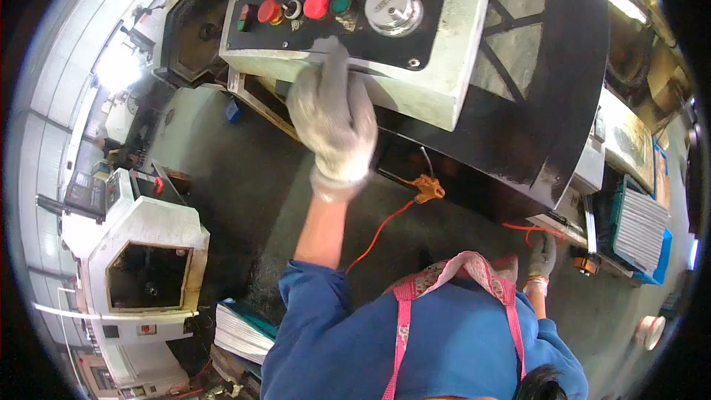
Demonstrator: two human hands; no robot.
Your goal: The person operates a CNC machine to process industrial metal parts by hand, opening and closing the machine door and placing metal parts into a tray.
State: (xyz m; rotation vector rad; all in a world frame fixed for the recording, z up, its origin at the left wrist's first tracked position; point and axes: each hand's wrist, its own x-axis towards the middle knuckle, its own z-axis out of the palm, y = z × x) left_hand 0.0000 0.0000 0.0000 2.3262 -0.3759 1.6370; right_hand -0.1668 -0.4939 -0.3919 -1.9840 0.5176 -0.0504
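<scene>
My left hand (337, 115), in a pale work glove, is raised at the control panel (326, 41). Its index finger stretches toward the panel's lower edge, just below the buttons; the other fingers are partly curled and slightly blurred. Nothing shows in this hand. Above the fingertip are a red push button (315, 7), a green button (341, 5) and a red emergency-stop knob (269, 11). A round metal handwheel (393, 11) sits to their right. My right hand (543, 255), also gloved, hangs low beside the machine's lower edge. Its fingers are too indistinct to read.
An orange air gun (428, 189) on a red hose hangs under the black machine cover (552, 74). Another white machine (141, 252) stands at left. Stacked trays (641, 226) are on the right, more (241, 333) at lower left. Red hose crosses the dark floor.
</scene>
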